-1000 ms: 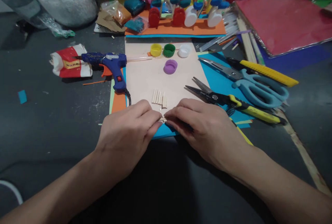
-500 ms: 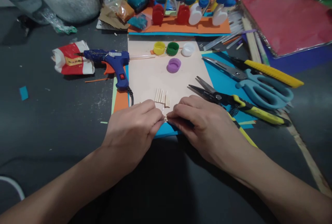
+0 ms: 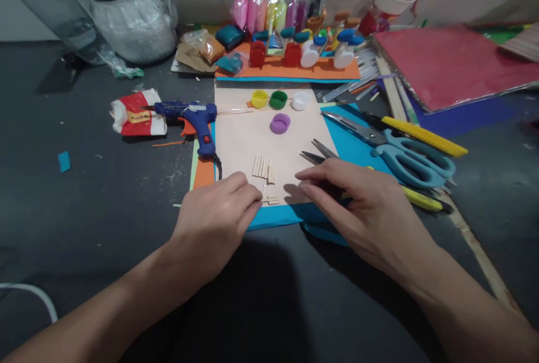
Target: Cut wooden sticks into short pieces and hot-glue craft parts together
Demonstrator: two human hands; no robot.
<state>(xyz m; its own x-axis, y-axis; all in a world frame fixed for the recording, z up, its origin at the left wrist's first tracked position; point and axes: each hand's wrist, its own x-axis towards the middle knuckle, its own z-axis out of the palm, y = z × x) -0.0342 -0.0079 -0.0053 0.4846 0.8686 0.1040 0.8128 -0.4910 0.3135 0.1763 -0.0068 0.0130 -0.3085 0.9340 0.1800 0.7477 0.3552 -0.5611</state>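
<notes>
Several short wooden sticks (image 3: 273, 200) lie together at the fingertips of my left hand (image 3: 221, 211), which is closed in a pinch on their left ends. My right hand (image 3: 353, 200) is apart from them to the right, its thumb and index finger separated and nothing between them. It partly covers the pliers (image 3: 322, 152) with yellow and black handles. Just beyond the pinched sticks, a row of similar short sticks (image 3: 263, 169) rests on the pale sheet (image 3: 240, 144). A purple bottle cap (image 3: 280, 123) sits farther back on that sheet.
A blue hot glue gun (image 3: 197, 119) lies at left, its nozzle on a red and white wrapper (image 3: 138, 113). Yellow (image 3: 259, 99), green (image 3: 278, 100) and white (image 3: 300, 100) caps stand behind. Scissors (image 3: 404, 155) and a yellow cutter (image 3: 425, 136) lie right. Small cap-and-stick figures (image 3: 309, 54) line the back.
My right hand has let go of the sticks and moved right, its fingers parting. My left hand keeps its pinch. The view has tilted up, showing more of the back wall.
</notes>
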